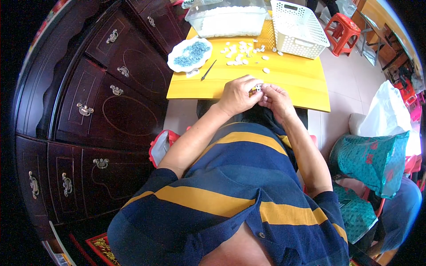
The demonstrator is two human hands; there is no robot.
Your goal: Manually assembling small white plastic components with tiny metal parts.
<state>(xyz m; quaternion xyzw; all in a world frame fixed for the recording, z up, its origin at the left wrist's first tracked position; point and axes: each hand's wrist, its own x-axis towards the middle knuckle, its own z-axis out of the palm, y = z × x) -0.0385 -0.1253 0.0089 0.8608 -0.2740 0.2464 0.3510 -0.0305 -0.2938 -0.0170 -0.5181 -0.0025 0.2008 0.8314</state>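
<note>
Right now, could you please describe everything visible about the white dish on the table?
The white dish looks shallow, with a wavy rim; plastic or ceramic, I cannot tell. It sits upright on the yellow table, its left side reaching past the table's left edge in this view. Many tiny bluish pieces fill its middle, leaving the rim bare. Neither the left hand nor the right hand touches it.

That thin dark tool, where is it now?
In the head view, the thin dark tool lies on the yellow table's left side, just below and right of the white plate.
</note>
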